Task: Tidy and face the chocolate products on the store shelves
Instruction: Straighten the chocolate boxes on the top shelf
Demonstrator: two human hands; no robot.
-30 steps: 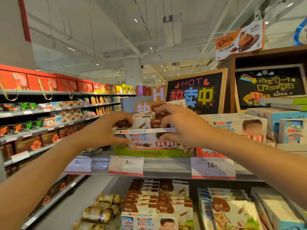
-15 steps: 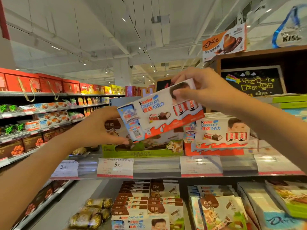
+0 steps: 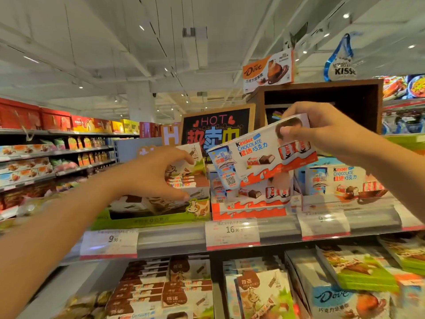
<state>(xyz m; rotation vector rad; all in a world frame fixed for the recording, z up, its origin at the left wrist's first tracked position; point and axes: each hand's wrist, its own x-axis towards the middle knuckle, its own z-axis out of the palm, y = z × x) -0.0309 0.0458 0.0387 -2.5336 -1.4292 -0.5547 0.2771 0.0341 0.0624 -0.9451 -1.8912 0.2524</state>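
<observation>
My right hand point(image 3: 322, 132) grips the top right corner of a white-and-orange Kinder Chocolate box point(image 3: 257, 155), held tilted in the air above the Kinder stack point(image 3: 250, 196) in its orange tray. More Kinder boxes point(image 3: 340, 183) stand to the right on the same shelf. My left hand point(image 3: 156, 173) reaches into the green display tray point(image 3: 149, 219), with thumb and fingers curled around a stack of brown-and-white cow-print chocolate boxes point(image 3: 184, 171).
Price tags point(image 3: 232, 231) line the shelf rail. The shelf below holds brown chocolate packs point(image 3: 161, 286), cow-print bags point(image 3: 259, 293) and a Dove box point(image 3: 340, 300). A "HOT" chalkboard sign point(image 3: 218, 125) stands behind. Snack shelves point(image 3: 46, 162) run along the aisle at left.
My right hand lifted the Kinder box off the cow-print stack and carried it right, over the Kinder tray. My left hand stayed at the cow-print boxes. The view panned right.
</observation>
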